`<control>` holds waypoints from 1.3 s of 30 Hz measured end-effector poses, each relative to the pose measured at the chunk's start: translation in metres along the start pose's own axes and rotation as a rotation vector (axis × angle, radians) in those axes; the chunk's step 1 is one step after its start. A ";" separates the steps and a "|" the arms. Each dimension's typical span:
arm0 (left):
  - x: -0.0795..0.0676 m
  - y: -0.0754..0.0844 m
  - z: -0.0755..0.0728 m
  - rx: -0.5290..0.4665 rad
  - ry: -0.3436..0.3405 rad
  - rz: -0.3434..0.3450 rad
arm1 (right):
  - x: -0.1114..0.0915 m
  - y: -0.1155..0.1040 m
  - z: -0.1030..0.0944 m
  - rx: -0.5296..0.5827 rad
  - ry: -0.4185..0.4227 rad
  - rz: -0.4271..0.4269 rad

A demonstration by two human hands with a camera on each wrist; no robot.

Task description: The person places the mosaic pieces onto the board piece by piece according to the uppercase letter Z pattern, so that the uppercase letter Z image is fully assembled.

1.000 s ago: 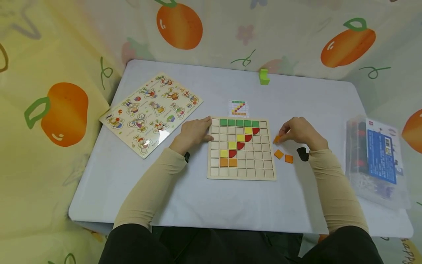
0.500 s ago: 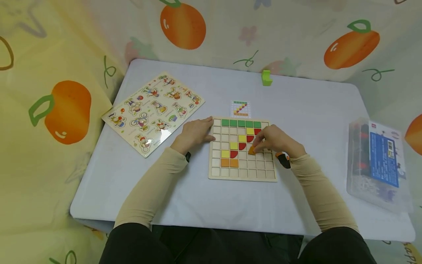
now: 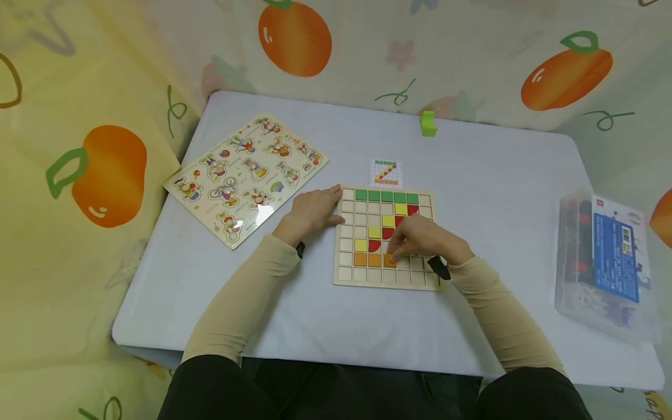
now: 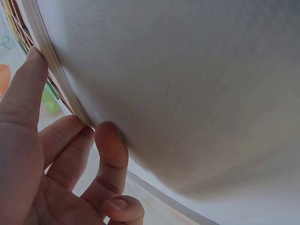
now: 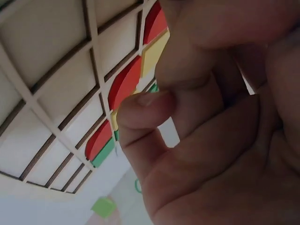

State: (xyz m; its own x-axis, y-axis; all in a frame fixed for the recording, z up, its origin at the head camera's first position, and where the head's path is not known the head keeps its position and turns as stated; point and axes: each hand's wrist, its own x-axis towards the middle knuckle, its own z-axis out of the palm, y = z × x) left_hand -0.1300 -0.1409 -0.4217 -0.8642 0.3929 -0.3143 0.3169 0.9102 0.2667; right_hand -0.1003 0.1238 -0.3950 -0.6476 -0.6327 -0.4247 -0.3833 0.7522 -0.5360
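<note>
A square wooden grid board point(image 3: 346, 274) lies on the table, with green, yellow, red and orange tiles set in its cells. My right hand point(image 3: 420, 236) is over the board and pinches an orange square tile point(image 3: 389, 261). That tile sits at the cell just right of two orange tiles point(image 3: 367, 259) in the lower row. My left hand point(image 3: 312, 214) rests along the board's left edge, its fingertips at the upper corner and the thumb lower down. In the left wrist view the fingertips point(image 4: 35, 58) touch the board's side point(image 4: 63, 77).
A small pattern card point(image 3: 385, 173) lies just beyond the board. A picture puzzle board point(image 3: 247, 175) sits at the left. On the right stands a clear plastic case point(image 3: 604, 268) with a blue label. A light green block point(image 3: 427, 123) is at the back edge.
My right hand has brought an orange tile from the board's right side leftward onto the lower row. My left hand has stayed at the board's left edge.
</note>
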 end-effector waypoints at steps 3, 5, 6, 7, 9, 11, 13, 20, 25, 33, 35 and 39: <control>0.000 -0.001 -0.001 0.001 -0.001 0.002 | 0.001 -0.003 0.002 -0.021 0.008 0.003; 0.000 -0.001 -0.001 -0.001 -0.001 0.004 | 0.002 -0.005 0.003 -0.044 0.011 0.016; 0.000 -0.001 -0.001 -0.003 -0.002 0.004 | 0.002 -0.006 0.003 -0.054 0.009 0.031; 0.000 -0.001 -0.001 -0.004 -0.002 0.006 | 0.003 -0.007 0.004 -0.068 0.008 0.045; 0.000 -0.002 -0.001 -0.008 -0.002 0.009 | 0.004 -0.010 0.005 -0.105 0.007 0.071; 0.000 -0.002 -0.001 -0.010 -0.003 0.011 | 0.005 -0.013 0.007 -0.136 0.008 0.094; -0.001 -0.002 -0.001 -0.010 -0.003 0.009 | 0.005 -0.016 0.008 -0.158 0.010 0.109; 0.000 -0.001 -0.002 -0.013 -0.008 0.004 | -0.005 -0.004 0.002 -0.145 0.097 0.126; 0.000 -0.001 -0.003 -0.016 -0.013 0.009 | -0.027 0.019 -0.015 -0.128 0.151 0.290; 0.000 -0.001 -0.006 -0.020 -0.016 0.005 | -0.061 0.054 -0.029 -0.127 0.127 0.454; 0.000 -0.001 -0.005 -0.022 -0.019 0.006 | -0.065 0.057 -0.028 -0.116 0.118 0.455; 0.000 0.000 -0.004 -0.021 -0.017 0.011 | -0.067 0.060 -0.025 -0.112 0.107 0.443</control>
State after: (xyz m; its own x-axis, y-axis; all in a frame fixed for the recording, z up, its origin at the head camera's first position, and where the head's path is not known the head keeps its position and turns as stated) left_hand -0.1314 -0.1417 -0.4185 -0.8541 0.4050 -0.3262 0.3178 0.9030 0.2891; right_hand -0.0959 0.2159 -0.3802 -0.8269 -0.2276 -0.5143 -0.1194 0.9647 -0.2349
